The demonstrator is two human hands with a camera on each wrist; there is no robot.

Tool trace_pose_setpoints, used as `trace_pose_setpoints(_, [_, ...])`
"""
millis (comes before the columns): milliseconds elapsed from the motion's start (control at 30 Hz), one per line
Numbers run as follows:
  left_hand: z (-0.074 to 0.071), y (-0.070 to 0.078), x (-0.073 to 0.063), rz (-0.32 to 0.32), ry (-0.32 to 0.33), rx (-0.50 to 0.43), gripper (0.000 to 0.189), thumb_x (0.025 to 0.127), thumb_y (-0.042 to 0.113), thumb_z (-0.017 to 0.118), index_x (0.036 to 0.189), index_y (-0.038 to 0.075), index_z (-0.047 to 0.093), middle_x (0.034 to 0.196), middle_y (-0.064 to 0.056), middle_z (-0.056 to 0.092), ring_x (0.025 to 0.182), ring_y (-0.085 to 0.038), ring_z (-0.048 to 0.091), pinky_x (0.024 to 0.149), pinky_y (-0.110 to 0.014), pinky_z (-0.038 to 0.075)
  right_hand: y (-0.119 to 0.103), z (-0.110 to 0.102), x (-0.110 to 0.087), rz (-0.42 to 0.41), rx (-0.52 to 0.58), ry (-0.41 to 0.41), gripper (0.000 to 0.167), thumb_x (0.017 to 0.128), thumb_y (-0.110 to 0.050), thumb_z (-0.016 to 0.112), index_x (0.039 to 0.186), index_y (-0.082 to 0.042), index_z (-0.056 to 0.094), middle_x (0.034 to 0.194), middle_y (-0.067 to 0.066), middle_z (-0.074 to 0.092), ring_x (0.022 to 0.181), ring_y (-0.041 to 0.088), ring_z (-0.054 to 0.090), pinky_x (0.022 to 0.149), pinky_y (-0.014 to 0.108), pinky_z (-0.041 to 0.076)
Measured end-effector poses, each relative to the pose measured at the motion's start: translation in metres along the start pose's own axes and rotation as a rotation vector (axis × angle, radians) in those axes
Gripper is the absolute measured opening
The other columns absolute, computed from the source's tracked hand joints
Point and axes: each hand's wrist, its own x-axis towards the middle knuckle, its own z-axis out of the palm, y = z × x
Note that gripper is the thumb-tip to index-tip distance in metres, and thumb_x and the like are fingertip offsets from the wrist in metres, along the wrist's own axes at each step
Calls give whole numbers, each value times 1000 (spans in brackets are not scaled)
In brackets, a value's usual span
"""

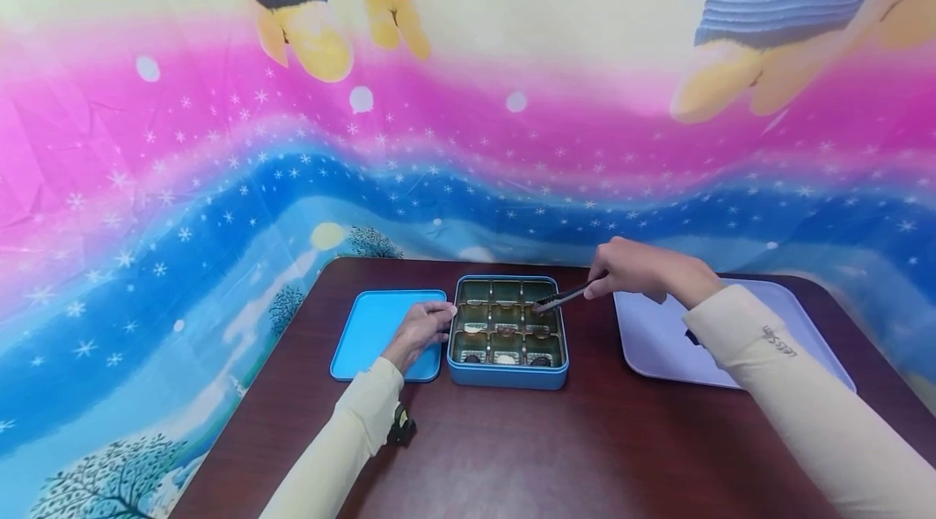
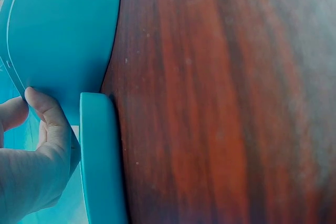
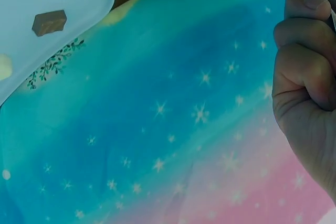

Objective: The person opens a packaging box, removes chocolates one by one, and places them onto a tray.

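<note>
A blue square box (image 1: 508,377) stands on the table with a gold divided insert. Several small pieces, likely chocolates, some dark, some pale, sit in its middle and near compartments. My left hand (image 1: 420,330) holds the box's left rim between thumb and finger; in the left wrist view the finger (image 2: 47,108) lies against the outer wall. With my right hand (image 1: 647,269) I grip dark tongs (image 1: 574,294) from the right. Their tips reach into the insert near the right column's middle compartment; whether they hold a piece I cannot tell.
Left of the box lies a blue lid (image 1: 380,316), partly under my left hand. A pale lilac tray (image 1: 687,356) lies at the right beneath my right forearm; on it are a brown block (image 3: 50,23) and a pale piece (image 3: 4,67). A printed cloth (image 1: 468,162) hangs behind the table.
</note>
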Motion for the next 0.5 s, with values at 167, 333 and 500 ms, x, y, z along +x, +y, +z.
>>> trace_pose_setpoints(167, [0,0,0,1,1,-1,37,100,22,62,131,1,60,119,-15,64,91,-19,62,72,-29,55,9,-9,-13,1,13,39,19,95,-30,68,99,-16,80,87,-3,75,44,11,58,80,40,57])
trace_pose_setpoints(333, [0,0,-1,-2,0,-8,37,100,21,62,131,0,60,119,-14,64,89,-18,63,71,-28,55,26,-15,-25,23,3,73,16,96,-32,68,92,-22,80,66,-7,66,44,7,48,76,39,53])
trace_pose_setpoints(500, [0,0,-1,-2,-4,-14,37,100,21,62,131,0,60,117,-14,64,88,-18,62,71,-28,55,46,-17,-38,73,22,113,14,94,-30,71,84,-24,78,68,-7,65,51,7,37,60,29,41])
